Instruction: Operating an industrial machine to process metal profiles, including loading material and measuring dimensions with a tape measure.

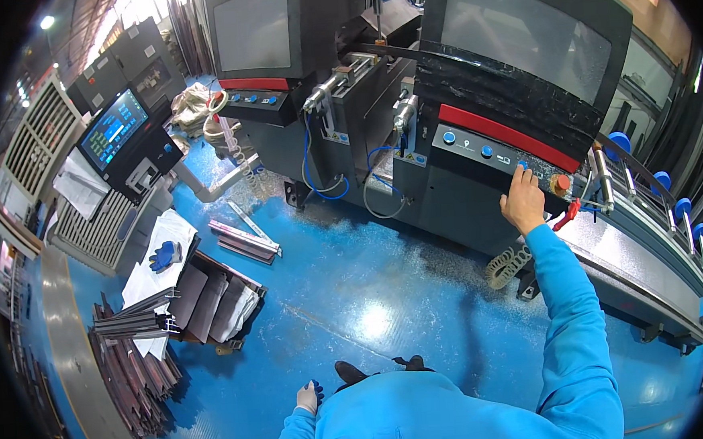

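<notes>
My right hand (pixel 522 199) reaches up to the control panel (pixel 484 151) of a large dark machine, and a fingertip touches a blue button (pixel 522 165) there. An orange round button (pixel 560 182) sits just right of the hand. My left hand (pixel 308 398) wears a white and blue glove and hangs low by my side, holding nothing I can see. Both arms are in light blue sleeves.
A touchscreen console (pixel 116 129) stands at the left. Dark metal profiles (pixel 135 369) lie stacked on the blue floor (pixel 355 284), next to a blue glove (pixel 164 255) on white paper. Loose aluminium bars (pixel 244 238) lie near the machine. A roller conveyor (pixel 648 201) extends right.
</notes>
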Demonstrator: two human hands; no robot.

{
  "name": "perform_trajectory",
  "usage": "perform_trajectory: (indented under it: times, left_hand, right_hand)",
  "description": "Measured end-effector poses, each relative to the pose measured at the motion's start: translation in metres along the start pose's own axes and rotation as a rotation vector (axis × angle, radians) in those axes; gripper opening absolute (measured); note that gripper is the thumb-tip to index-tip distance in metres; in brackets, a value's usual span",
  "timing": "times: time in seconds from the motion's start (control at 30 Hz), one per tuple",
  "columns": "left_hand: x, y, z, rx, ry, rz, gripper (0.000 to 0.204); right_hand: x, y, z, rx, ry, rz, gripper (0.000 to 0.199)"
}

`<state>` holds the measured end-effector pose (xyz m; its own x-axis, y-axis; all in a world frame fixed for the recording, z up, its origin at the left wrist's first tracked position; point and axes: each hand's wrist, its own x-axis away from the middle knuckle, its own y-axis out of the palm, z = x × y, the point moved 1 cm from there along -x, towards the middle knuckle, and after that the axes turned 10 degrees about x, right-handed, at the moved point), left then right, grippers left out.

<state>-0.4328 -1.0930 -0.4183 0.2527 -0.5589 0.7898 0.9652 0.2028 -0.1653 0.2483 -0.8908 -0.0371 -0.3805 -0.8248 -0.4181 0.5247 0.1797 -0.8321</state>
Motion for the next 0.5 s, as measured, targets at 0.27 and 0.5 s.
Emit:
perform_trajectory:
  times: [0.27,0.5]
  left_hand:
    - [-0.008,0.011,0.003,-0.011,0.016,-0.038,0.037]
    - [-0.014,0.014,0.006,-0.044,0.025,-0.057,0.037]
  right_hand:
    - [-0.002,0.012,0.021,-0.047,-0.045,0.087,0.070]
    - [-0.006,0.012,0.031,-0.105,-0.056,0.059,0.062]
